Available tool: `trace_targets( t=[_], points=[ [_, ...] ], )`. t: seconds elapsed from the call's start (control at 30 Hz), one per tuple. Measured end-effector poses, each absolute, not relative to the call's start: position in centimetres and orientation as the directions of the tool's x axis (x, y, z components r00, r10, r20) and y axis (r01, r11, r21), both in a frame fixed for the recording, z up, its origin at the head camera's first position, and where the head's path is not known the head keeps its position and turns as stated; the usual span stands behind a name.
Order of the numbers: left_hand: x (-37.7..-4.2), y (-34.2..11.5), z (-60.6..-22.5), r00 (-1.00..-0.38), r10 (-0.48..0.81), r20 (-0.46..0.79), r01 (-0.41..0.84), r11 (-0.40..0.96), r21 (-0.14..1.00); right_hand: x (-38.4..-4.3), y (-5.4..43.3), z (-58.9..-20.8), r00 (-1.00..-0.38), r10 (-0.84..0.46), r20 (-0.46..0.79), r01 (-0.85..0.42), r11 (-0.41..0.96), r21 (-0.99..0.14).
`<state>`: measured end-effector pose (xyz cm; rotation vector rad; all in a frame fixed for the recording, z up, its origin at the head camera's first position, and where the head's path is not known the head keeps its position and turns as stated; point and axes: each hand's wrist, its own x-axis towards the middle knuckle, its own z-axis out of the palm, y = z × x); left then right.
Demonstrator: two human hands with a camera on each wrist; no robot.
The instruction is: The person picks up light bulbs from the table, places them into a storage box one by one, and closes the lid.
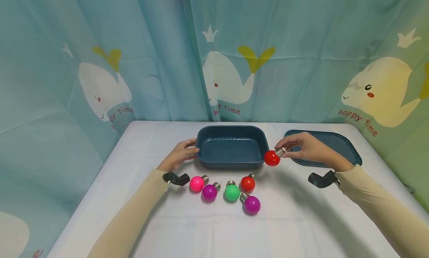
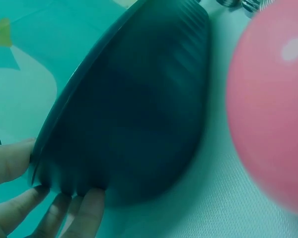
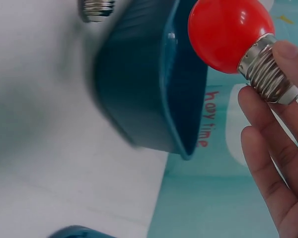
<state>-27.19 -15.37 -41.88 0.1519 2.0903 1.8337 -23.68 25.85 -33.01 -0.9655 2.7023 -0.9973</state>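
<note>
My right hand [image 1: 303, 148] pinches a red light bulb [image 1: 272, 158] by its silver screw base, at the right end of the dark blue box [image 1: 231, 165]. In the right wrist view the bulb's red globe [image 3: 228, 32] overlaps the box's rim. At the box's left end my left hand [image 1: 179, 153] touches the outer wall with its fingertips; the left wrist view shows these fingers [image 2: 92, 210] against the wall. Before the box lie a pink bulb [image 1: 196, 184], two purple bulbs [image 1: 209, 193] [image 1: 252, 205], a green bulb [image 1: 232, 193] and another red bulb [image 1: 247, 184].
A flat dark blue lid [image 1: 338, 148] lies right of the box, partly behind my right hand. The white-covered table [image 1: 161, 228] ends at a blue curtain [image 1: 161, 64] printed with whales.
</note>
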Motion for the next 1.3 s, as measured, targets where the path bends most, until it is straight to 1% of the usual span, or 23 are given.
trace_targets(
  t=[0.17, 0.43, 0.53, 0.67, 0.93, 1.17, 1.3],
  points=[
    [-27.0, -15.4, -41.8, -0.93, 0.315, -0.19, -0.145, 0.161, 0.976, -24.3, 24.9, -31.4, -0.787, -0.608, 0.102, -0.539, 0.6, -0.591],
    [-27.0, -15.3, -41.7, -0.929, 0.313, -0.195, -0.149, 0.165, 0.975, -25.8, 23.1, -29.4, -0.738, -0.658, 0.147, -0.612, 0.562, -0.557],
    [-27.1, -15.4, -41.8, -0.929, 0.32, -0.189, -0.143, 0.161, 0.977, -26.5, 22.2, -29.0, -0.731, -0.665, 0.154, -0.62, 0.552, -0.558],
    [-27.1, -15.4, -41.9, -0.931, 0.312, -0.189, -0.145, 0.158, 0.977, -27.4, 20.8, -28.7, -0.729, -0.667, 0.15, -0.621, 0.553, -0.556],
    [-26.9, -15.4, -41.6, -0.932, 0.31, -0.188, -0.142, 0.165, 0.976, -29.2, 17.8, -28.5, -0.717, -0.682, 0.146, -0.615, 0.52, -0.593],
    [-26.8, -15.4, -41.4, -0.928, 0.326, -0.178, -0.137, 0.144, 0.98, -30.7, 15.7, -29.2, -0.698, -0.693, 0.178, -0.63, 0.477, -0.613],
    [-26.8, -15.3, -41.5, -0.927, 0.329, -0.179, -0.141, 0.136, 0.981, -31.5, 14.8, -29.9, -0.703, -0.684, 0.195, -0.626, 0.465, -0.626]
  ],
)
